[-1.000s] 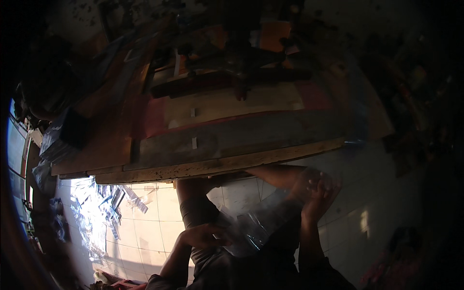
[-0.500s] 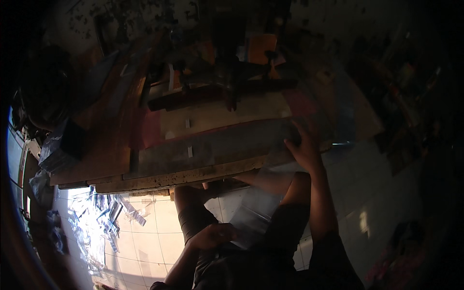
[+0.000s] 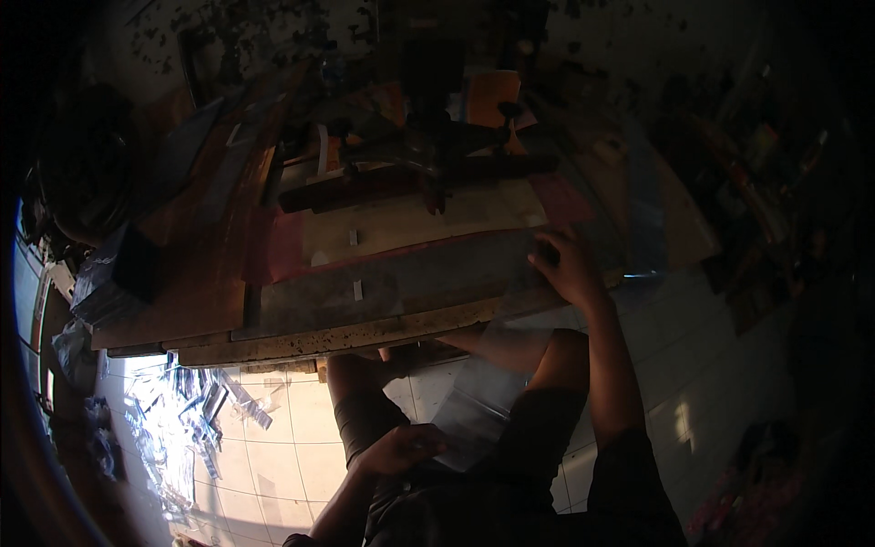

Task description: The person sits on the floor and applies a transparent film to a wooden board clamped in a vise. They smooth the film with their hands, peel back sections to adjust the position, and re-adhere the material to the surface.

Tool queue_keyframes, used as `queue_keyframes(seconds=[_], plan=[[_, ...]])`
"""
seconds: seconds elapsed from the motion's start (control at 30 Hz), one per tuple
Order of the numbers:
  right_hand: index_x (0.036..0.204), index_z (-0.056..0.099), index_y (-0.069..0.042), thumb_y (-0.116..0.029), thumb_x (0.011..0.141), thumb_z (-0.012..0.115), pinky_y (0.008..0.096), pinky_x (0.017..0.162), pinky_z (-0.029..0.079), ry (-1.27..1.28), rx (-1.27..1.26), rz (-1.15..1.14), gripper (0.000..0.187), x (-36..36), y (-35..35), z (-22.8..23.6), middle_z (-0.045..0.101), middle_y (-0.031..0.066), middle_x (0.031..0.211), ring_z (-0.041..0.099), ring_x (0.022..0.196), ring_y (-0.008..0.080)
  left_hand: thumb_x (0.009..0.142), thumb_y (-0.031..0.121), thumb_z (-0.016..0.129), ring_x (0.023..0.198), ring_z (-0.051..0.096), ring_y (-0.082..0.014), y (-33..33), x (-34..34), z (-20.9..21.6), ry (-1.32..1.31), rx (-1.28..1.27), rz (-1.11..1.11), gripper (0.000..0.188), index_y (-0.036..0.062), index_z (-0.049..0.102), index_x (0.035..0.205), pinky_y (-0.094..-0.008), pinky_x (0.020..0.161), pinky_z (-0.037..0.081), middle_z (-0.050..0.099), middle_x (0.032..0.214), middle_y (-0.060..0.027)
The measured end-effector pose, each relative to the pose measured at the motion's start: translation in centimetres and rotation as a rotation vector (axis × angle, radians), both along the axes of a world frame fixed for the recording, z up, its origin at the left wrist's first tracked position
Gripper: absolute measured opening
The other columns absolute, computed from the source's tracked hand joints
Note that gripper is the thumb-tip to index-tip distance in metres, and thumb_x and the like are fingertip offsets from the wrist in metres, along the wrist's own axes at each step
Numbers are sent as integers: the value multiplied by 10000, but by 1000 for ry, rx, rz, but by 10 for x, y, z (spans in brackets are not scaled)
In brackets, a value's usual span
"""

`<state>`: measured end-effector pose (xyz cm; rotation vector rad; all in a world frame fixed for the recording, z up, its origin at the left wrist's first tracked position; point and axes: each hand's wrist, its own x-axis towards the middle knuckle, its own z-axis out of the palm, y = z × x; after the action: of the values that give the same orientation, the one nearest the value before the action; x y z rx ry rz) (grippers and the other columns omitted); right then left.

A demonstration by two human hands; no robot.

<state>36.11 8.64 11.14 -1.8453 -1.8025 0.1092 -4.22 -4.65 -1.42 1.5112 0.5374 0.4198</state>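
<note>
Clear plastic sheet slants across the lap, just ahead and right of the left hand, whose fingers are curled closed on its near edge. Right hand raised over the edge of the workbench, thumb and fingers bent toward each other; cannot tell if they pinch film. Left of the right hand, on the bench: two small pale strips. Beyond it, a dark metal bar. Well left of the left hand: bright scraps heaped on the tiled floor.
</note>
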Motion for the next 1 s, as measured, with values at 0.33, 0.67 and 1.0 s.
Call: queue_keyframes(seconds=[0.33,0.67,1.0], plan=[[1222,700,-23,-245,864,825,448,1028,494,76,-38,-19,439,4,7,1,613,170,1278,608,1197,357,989,90,680,1086,704,-201,1,-4,-9,68,-85,-20,153,7,730,1108,-348,953,545,749,1130,-108],[1227,709,0,-248,860,821,451,1008,509,-53,68,-30,457,-5,-4,-1,652,175,1259,633,1164,363,1003,120,682,1068,703,-191,2,-1,-3,113,-75,-27,166,12,731,1118,-342,943,545,747,1116,-97],[1151,721,-20,-232,896,780,456,1009,489,-133,144,-86,337,-18,-8,-6,682,145,1208,634,1146,354,1013,157,681,1038,705,-168,1,-1,-8,12,-29,-14,176,27,737,1117,-330,894,548,754,1081,-74]])
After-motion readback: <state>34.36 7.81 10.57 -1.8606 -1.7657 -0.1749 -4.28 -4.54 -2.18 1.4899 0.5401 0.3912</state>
